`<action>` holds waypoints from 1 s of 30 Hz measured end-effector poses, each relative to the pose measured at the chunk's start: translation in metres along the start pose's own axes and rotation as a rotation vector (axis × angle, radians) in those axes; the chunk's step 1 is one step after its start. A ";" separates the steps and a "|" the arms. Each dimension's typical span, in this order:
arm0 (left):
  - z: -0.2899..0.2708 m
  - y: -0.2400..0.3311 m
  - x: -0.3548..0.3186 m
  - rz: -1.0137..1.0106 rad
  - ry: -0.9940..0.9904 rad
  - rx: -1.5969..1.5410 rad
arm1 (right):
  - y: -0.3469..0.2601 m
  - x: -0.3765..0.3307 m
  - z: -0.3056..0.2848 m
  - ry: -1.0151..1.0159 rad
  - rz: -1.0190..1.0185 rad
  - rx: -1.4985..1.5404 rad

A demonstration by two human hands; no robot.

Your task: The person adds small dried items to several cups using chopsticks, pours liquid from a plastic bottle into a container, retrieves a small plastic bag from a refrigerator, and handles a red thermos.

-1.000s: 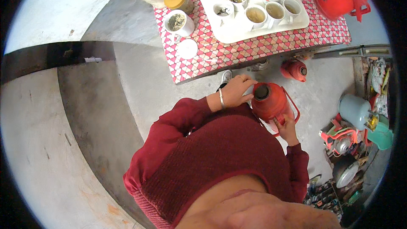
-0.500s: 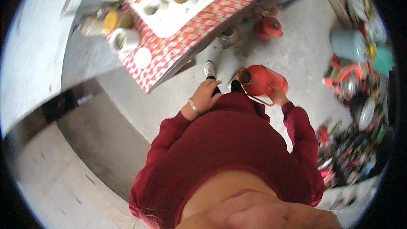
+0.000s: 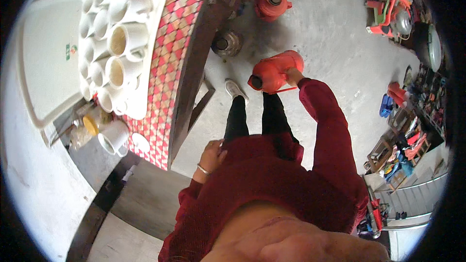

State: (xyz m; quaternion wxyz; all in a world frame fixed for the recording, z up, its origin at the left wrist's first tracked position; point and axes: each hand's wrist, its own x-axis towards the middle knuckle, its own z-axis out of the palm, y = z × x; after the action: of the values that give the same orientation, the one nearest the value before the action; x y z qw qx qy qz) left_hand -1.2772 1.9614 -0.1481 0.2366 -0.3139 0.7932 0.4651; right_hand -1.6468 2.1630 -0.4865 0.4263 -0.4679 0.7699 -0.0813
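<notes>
My right hand is closed round the handle of a red thermos flask, held tilted above the floor in front of my feet. Its dark stopper points left. By my left thigh hangs my left hand, empty, with thumb and fingers apart and a bangle at the wrist. To the left, a white tray packed with several white mugs lies on a table with a red checked cloth. Two of the mugs show amber liquid inside. A second red thermos and a greyish thermos stand on the floor.
At the table's near corner are a white mug, a round white lid and a yellow-lidded jar. Another pale tray lies farther left. Blue slippers, a wooden rack and clutter line the right side.
The view has turned, so the table and mugs now lie along my left. My right arm reaches farther forward with the thermos. My left hand has dropped closer to my thigh.
</notes>
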 end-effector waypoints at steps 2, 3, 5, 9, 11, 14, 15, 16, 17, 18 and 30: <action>0.010 -0.006 0.009 -0.011 -0.021 0.019 | 0.002 0.022 0.005 -0.012 0.062 0.093; 0.012 -0.009 0.014 -0.018 -0.033 0.028 | 0.008 0.033 0.012 0.033 0.074 0.124; 0.016 -0.010 0.024 -0.075 -0.058 -0.019 | 0.018 0.055 0.026 0.119 0.095 0.179; 0.025 -0.009 0.042 -0.193 -0.114 -0.084 | 0.016 0.078 0.005 0.138 0.147 0.402; 0.032 -0.019 0.048 -0.189 -0.141 -0.054 | 0.026 0.092 0.017 0.297 0.109 0.536; 0.039 -0.021 0.057 -0.191 -0.137 -0.073 | 0.028 0.109 0.011 0.364 0.125 0.592; 0.041 -0.021 0.059 -0.192 -0.130 -0.090 | 0.031 0.114 0.011 0.392 0.114 0.649; 0.044 -0.021 0.060 -0.193 -0.111 -0.101 | 0.033 0.119 0.010 0.420 0.103 0.706; 0.046 -0.021 0.063 -0.246 -0.139 -0.109 | 0.034 0.124 0.009 0.448 0.091 0.763; 0.046 -0.018 0.067 -0.300 -0.165 -0.118 | 0.035 0.128 0.003 0.412 0.125 0.763; 0.056 -0.026 0.084 -0.185 -0.189 0.010 | 0.056 0.147 0.003 0.327 0.178 0.838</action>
State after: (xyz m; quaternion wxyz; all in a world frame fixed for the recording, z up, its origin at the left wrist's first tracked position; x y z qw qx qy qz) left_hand -1.3113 1.9781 -0.2451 0.3536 -0.3395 0.7374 0.4648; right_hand -1.7098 2.0780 -0.6033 0.4570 -0.1684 0.7650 -0.4215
